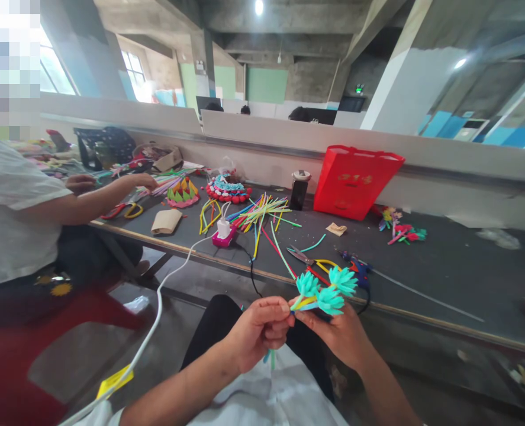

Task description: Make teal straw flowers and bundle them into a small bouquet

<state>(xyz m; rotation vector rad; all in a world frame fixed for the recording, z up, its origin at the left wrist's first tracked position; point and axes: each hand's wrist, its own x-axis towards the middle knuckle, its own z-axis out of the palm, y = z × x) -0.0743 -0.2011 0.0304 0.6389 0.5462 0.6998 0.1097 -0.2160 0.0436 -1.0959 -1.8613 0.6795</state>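
With its fingers, the left hand (262,326) pinches the stems (305,303) of three turquoise chenille flowers (331,300); for the right hand (345,336), partly hidden, I cannot tell.

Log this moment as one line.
left hand: holding stems | right hand: beside stems | flowers: three, turquoise | glue gun: on table

A red bag (355,183) is standing just beside a lidded tumbler (300,184), with a pale partition (262,129) running behind them.
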